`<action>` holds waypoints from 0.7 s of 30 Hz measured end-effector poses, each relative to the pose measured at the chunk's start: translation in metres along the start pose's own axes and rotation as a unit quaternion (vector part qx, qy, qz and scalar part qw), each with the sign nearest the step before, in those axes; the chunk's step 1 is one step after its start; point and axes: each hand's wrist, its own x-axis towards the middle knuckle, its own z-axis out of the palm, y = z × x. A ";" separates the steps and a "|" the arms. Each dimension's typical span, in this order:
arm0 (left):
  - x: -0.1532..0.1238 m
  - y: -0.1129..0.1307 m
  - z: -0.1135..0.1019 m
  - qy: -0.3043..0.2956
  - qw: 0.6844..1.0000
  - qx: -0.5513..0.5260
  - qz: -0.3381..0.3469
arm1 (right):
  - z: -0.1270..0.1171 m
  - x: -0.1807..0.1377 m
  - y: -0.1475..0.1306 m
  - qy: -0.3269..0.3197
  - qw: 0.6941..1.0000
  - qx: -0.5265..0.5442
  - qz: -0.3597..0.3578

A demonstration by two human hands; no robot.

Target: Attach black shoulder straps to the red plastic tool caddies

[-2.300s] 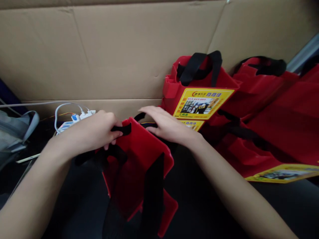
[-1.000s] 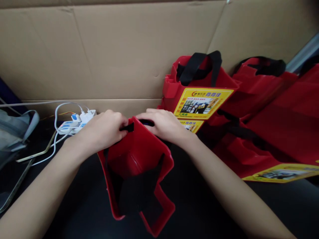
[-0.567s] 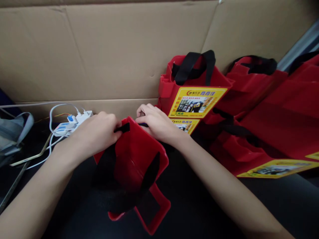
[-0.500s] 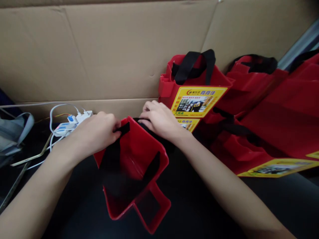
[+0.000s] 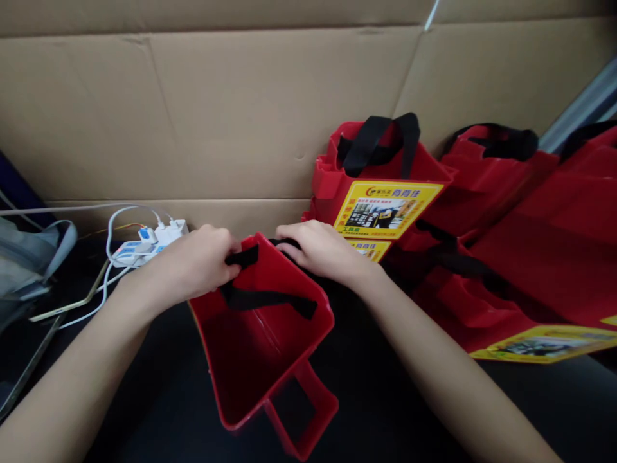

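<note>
A red plastic tool box (image 5: 294, 281) with a smaller side pocket (image 5: 324, 400) stands tilted in front of me, its mouth facing up toward me. My left hand (image 5: 209, 257) is closed on a black webbing strap (image 5: 247, 257) at the far left corner of the rim. The strap's other stretch lies across the box mouth and meets the inner right wall. Just outside the far wall, my right hand (image 5: 321, 249) pinches black webbing (image 5: 288, 244) at the rim. Its fingertips are partly hidden.
Several finished-looking red boxes with black handles and yellow labels (image 5: 380, 209) are stacked at the right. A white power strip (image 5: 139, 247) with plugs and cables lies at the left, near a grey bag (image 5: 24, 270). Cardboard (image 5: 231, 116) walls off the back.
The strap loop, which hung low over the near part of the box, has been drawn up toward the far left corner. The view has tilted up slightly, so the surroundings sit lower.
</note>
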 end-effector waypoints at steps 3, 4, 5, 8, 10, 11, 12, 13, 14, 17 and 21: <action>-0.001 0.000 0.000 -0.030 0.999 -0.026 0.017 | -0.006 -0.004 0.003 -0.016 0.994 -0.080 0.074; -0.001 0.002 0.000 -0.022 0.999 -0.032 0.021 | -0.006 -0.004 0.003 -0.010 0.995 -0.075 0.065; -0.001 0.005 -0.001 -0.009 0.999 -0.041 0.025 | -0.006 -0.004 0.003 0.000 0.998 -0.047 0.034; 0.001 0.012 -0.002 0.024 0.992 -0.117 0.037 | -0.001 -0.001 0.001 0.011 0.991 0.091 -0.093; 0.002 0.012 -0.003 0.008 0.979 -0.198 0.054 | 0.001 0.001 0.002 -0.001 0.985 0.135 -0.108; 0.002 0.010 -0.003 -0.014 0.970 -0.234 0.060 | 0.001 0.002 0.002 -0.006 0.987 0.135 -0.092; 0.002 0.007 -0.003 -0.042 0.962 -0.262 0.063 | 0.001 0.001 0.003 -0.011 0.989 0.129 -0.074; 0.002 0.005 -0.002 -0.066 0.956 -0.279 0.060 | 0.000 0.001 0.004 -0.016 0.990 0.124 -0.058; 0.002 0.003 0.000 -0.077 0.955 -0.282 0.051 | -0.001 0.000 0.005 -0.021 0.991 0.122 -0.046; 0.001 0.001 0.005 -0.013 0.979 -0.201 0.009 | -0.005 -0.004 0.006 -0.034 0.991 0.124 -0.032; -0.001 0.006 0.007 0.072 0.994 -0.073 0.031 | -0.004 -0.004 0.006 -0.032 0.983 0.174 -0.049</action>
